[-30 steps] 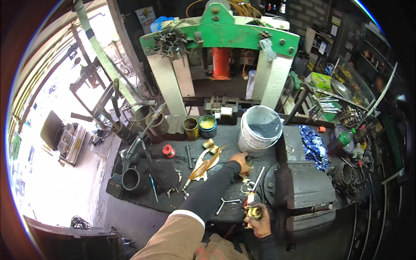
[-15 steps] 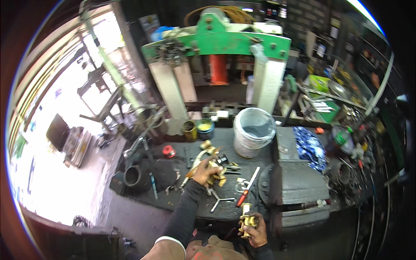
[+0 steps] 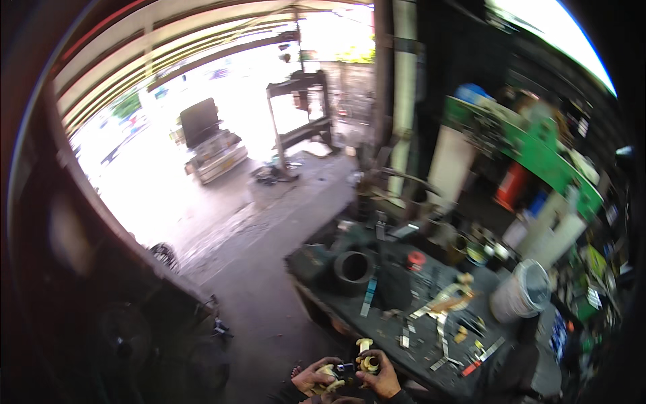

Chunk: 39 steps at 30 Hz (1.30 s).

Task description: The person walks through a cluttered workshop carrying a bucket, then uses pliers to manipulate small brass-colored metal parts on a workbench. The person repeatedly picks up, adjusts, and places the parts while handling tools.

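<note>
My left hand [image 3: 311,378] is closed around a yellowish metal part [image 3: 328,372]. A dark piece [image 3: 344,367] juts from it towards the other hand. Close beside it, my right hand [image 3: 385,381] grips a yellowish spool-ended fitting [image 3: 364,345] with a round opening. Both parts are held low, in front of my body and just off the workbench [image 3: 377,340]. I cannot make out whether the two parts touch. Part of each is hidden by my fingers.
On the bench lie more yellowish parts [image 3: 452,296], a three-armed metal tool [image 3: 442,340] and a red-handled tool [image 3: 471,368]. A white bucket [image 3: 518,296], a dark pipe piece [image 3: 354,268] and a red round thing [image 3: 416,259] stand there too. Behind rises a green press frame [image 3: 525,145].
My view has swung left towards the open doorway. My left hand has come back from the bench with a yellowish part, beside my right hand, which still holds its fitting.
</note>
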Each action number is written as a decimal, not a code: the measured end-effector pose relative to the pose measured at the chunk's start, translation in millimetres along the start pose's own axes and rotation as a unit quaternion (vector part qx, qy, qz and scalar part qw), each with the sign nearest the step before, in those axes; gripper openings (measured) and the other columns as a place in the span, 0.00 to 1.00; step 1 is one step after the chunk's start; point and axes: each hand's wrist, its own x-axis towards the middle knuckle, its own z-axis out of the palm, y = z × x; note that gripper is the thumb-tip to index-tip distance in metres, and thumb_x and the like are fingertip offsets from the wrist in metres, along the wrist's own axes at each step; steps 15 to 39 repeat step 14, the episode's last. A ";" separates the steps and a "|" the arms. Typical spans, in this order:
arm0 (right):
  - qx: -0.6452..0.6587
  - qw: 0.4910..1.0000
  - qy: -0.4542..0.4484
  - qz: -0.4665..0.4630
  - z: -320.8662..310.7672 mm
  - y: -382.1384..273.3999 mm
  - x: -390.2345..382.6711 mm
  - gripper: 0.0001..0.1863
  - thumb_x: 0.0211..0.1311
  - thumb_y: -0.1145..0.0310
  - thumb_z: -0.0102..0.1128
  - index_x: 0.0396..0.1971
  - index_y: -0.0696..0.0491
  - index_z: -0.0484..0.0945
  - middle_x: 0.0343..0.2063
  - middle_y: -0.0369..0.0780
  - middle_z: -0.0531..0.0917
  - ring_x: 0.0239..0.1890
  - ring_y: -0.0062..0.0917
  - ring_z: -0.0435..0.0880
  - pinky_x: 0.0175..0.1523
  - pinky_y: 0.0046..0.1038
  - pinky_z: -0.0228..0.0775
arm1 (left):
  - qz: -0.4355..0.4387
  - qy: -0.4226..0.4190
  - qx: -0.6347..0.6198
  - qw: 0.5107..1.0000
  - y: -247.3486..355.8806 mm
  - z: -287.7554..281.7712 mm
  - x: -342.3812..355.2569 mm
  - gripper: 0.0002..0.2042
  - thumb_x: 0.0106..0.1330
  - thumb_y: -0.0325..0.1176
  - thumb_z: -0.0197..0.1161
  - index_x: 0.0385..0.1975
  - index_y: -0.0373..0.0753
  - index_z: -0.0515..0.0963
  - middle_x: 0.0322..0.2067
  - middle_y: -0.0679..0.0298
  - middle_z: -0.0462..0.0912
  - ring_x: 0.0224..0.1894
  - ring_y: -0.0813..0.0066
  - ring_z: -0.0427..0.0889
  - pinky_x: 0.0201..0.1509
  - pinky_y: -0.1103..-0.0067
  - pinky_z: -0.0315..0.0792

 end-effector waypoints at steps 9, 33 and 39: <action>0.047 0.996 -0.072 0.027 229.2 64.2 171.3 0.25 0.56 0.80 0.69 0.54 0.51 0.72 0.38 0.35 0.76 0.36 0.19 0.78 0.33 0.23 0.79 | 0.128 0.074 -0.136 0.980 125.7 -148.0 -86.6 0.29 0.63 0.29 0.69 0.65 0.40 0.68 0.50 0.58 0.80 0.41 0.69 0.84 0.43 0.74 0.83; 0.016 0.977 -0.173 0.123 309.3 1.0 259.2 0.27 0.56 0.78 0.72 0.55 0.52 0.74 0.50 0.41 0.82 0.57 0.28 0.80 0.66 0.34 0.71 | 0.151 0.171 -0.024 0.973 208.9 -229.5 -115.2 0.33 0.63 0.31 0.73 0.67 0.42 0.65 0.54 0.58 0.79 0.56 0.63 0.81 0.63 0.64 0.77; 0.016 0.977 -0.173 0.123 309.3 1.0 259.2 0.27 0.56 0.78 0.72 0.55 0.52 0.74 0.50 0.41 0.82 0.57 0.28 0.80 0.66 0.34 0.71 | 0.151 0.171 -0.024 0.973 208.9 -229.5 -115.2 0.33 0.63 0.31 0.73 0.67 0.42 0.65 0.54 0.58 0.79 0.56 0.63 0.81 0.63 0.64 0.77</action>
